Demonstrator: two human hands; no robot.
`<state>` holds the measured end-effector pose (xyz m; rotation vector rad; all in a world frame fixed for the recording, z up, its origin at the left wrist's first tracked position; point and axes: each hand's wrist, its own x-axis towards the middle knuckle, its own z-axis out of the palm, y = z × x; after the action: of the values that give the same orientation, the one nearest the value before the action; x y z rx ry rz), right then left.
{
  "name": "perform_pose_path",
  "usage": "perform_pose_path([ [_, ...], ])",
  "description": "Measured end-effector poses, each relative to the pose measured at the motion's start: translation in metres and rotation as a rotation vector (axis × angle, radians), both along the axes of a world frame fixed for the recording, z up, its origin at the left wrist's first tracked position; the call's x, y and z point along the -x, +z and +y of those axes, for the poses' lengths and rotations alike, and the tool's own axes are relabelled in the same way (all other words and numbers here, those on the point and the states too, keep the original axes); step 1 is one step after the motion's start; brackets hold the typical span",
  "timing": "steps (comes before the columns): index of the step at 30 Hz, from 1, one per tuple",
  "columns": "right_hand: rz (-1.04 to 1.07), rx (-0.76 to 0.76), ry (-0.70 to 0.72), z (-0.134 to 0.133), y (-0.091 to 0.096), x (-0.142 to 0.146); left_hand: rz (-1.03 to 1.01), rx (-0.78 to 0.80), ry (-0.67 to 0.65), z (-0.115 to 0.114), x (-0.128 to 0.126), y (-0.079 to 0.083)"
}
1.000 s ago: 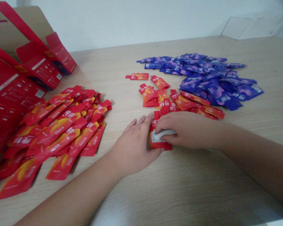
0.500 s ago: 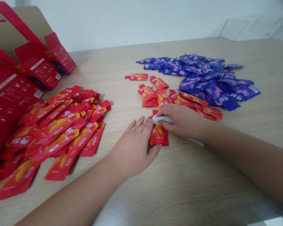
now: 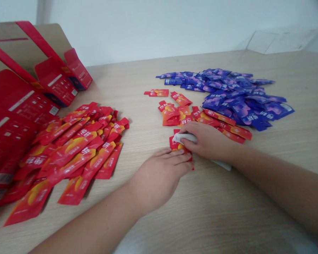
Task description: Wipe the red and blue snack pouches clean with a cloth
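My right hand (image 3: 206, 141) pinches a crumpled white cloth (image 3: 184, 138) against the top of a red sachet (image 3: 178, 145) lying on the table. My left hand (image 3: 161, 170) rests across the sachet from below, its fingers covering the lower part. The two hands nearly touch over it. A white strip (image 3: 222, 165) pokes out beneath my right palm, its full shape hidden. Just beyond the hands lies a loose group of red-and-orange sachets (image 3: 172, 114).
A large heap of red sachets (image 3: 76, 148) lies left of my hands, next to open red cartons (image 3: 55, 86). A heap of blue-purple sachets (image 3: 241, 98) sits at the far right on the light wood-grain table (image 3: 228, 201). A white wall rises behind.
My left hand has slid rightward over the sachet, covering more of it. The cloth sits slightly further right, and the whole scene has shifted a little lower in view.
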<state>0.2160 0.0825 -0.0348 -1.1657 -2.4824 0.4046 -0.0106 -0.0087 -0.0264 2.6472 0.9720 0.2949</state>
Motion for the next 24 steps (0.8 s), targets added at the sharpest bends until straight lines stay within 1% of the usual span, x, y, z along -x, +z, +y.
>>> perform_pose_path([
  [3,0.011,0.010,0.002,-0.001,-0.002,0.000,-0.045,0.005,0.010,0.002,0.001,0.002],
  [6,0.036,0.008,-0.001,-0.002,-0.002,0.001,-0.055,-0.010,0.096,0.003,0.001,0.005],
  [10,0.068,0.017,0.003,-0.005,-0.001,0.002,0.002,-0.047,0.211,0.002,-0.001,0.009],
  [13,0.075,0.022,0.001,-0.005,0.000,0.002,0.055,-0.083,0.249,0.001,-0.002,0.010],
  [17,0.070,0.023,-0.007,-0.005,0.001,0.002,0.072,-0.099,0.214,0.002,0.000,0.010],
  [20,0.057,0.025,-0.007,-0.005,0.001,0.002,0.043,-0.088,0.135,0.004,0.002,0.011],
  [22,0.055,0.024,0.001,-0.005,0.001,0.001,0.004,-0.064,0.071,0.005,0.003,0.010],
  [24,0.053,0.024,0.011,-0.005,0.002,0.002,-0.038,-0.032,0.035,0.006,0.004,0.009],
])
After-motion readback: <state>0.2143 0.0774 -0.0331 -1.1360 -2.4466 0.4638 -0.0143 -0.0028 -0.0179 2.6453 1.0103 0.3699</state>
